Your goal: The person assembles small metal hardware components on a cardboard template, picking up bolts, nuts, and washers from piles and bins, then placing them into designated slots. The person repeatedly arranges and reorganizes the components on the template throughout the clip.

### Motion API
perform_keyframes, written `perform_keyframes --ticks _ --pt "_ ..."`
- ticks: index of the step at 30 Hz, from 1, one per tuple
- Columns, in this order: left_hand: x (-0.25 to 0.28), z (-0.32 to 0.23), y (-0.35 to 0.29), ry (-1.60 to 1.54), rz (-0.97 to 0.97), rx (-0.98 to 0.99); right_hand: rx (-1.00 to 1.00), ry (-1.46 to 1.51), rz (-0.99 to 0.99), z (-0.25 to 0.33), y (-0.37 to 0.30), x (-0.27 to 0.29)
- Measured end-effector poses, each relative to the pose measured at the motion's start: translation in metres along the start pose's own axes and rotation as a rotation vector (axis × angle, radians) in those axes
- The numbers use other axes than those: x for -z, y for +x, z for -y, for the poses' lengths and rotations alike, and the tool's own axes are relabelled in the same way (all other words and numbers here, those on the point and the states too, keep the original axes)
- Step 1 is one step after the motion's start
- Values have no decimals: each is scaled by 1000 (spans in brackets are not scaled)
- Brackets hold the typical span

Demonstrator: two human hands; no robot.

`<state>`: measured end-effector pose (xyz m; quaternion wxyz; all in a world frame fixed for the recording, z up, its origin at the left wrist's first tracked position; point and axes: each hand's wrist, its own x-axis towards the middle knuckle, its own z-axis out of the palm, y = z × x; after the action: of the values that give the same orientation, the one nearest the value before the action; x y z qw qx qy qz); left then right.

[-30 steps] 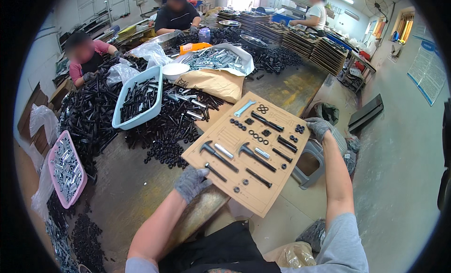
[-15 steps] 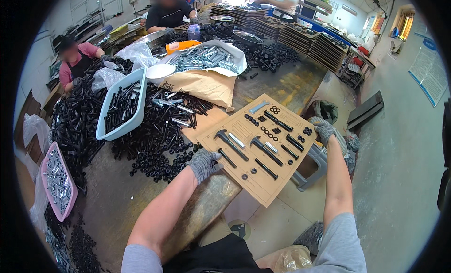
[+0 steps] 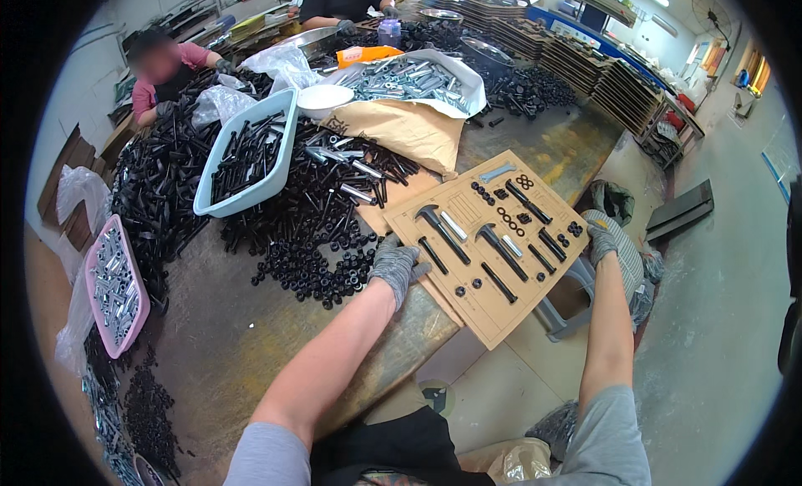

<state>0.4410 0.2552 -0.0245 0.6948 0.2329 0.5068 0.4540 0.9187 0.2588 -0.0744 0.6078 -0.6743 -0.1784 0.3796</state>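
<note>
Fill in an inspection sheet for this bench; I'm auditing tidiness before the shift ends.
Surface: worn brown workbench, scuffed.
Job's things: flat brown cardboard sheet with black bolts and washers fitted in cut-outs, overhanging the bench edge.
Clutter: heaps of loose black bolts and nuts; pale blue plastic tray; pink tray; brown paper sack.
Grips: gloved left hand and gloved right hand hold opposite sheet edges.
Cables: nothing seen.
Surroundings: stacked sheets; other people seated.

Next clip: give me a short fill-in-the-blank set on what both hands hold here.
1. The left hand and right hand both wear grey ____.
2. Together they hold a flat ____ board fitted with black bolts.
3. The light blue tray holds ____ bolts.
4. The tray at the far left is ____.

Missing words: gloves; cardboard; black; pink
</note>
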Motion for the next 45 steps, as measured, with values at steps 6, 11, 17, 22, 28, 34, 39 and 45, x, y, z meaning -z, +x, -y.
perform_keyframes --ticks 6,11,17,22,28,34,39,45 --pt "33 8 9 -292 37 -64 -105 358 44 -19 -14 19" --pt "57 2 -2 -372 -136 -208 -119 437 176 -34 -61 -3" --pt "19 20 -21 397 -68 -623 -59 352 206 -45 -69 1" --pt "35 28 -8 466 -1 -529 -92 331 187 -39 -71 -14" --pt "20 16 -18 373 75 -422 -76 276 185 -40 -65 -5" --pt "16 14 -23 425 65 -439 -100 306 153 -36 -78 -15" --pt "15 23 -20 375 57 -458 -116 507 180 -43 -75 -9" --pt "29 4 -55 349 196 -368 -165 690 322 -47 -107 0"
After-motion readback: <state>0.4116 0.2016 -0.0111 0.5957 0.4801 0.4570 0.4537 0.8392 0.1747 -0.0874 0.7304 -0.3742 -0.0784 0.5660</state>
